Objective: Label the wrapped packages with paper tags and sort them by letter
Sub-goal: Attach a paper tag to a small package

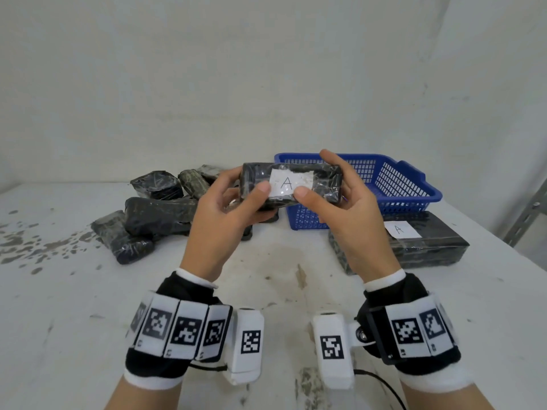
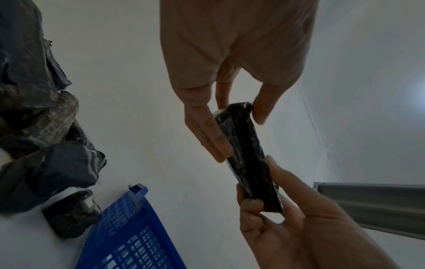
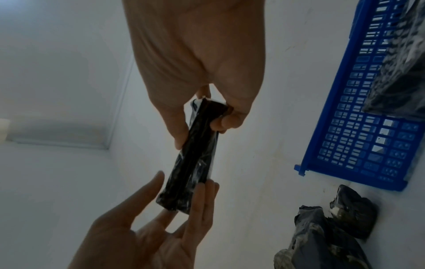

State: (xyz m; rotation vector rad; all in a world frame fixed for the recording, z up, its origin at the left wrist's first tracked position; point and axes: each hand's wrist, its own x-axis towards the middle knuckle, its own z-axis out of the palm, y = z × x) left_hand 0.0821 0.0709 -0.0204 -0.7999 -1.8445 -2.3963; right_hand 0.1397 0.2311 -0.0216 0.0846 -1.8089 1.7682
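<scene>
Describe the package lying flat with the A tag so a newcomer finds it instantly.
Start at the blue basket on the white table. Just in front of it, toward the person's right, lies a long black package. Unlike the untagged pile on the left, it carries a white A tag.

A glossy, crinkled black plastic film covers the held package [image 1: 291, 186], with a matt white paper tag [image 1: 291, 182] on its face. At two o'clock sits a smooth blue plastic mesh basket [image 1: 399, 184]; the white table [image 1: 266, 291] looks rough, stained and matt.

Package pile [image 1: 154, 214] sat left on counter [image 1: 266, 291], basket [image 1: 399, 184] behind right, tagged package [image 1: 414, 244] before basket, held package [image 1: 291, 184] above centre.
</scene>
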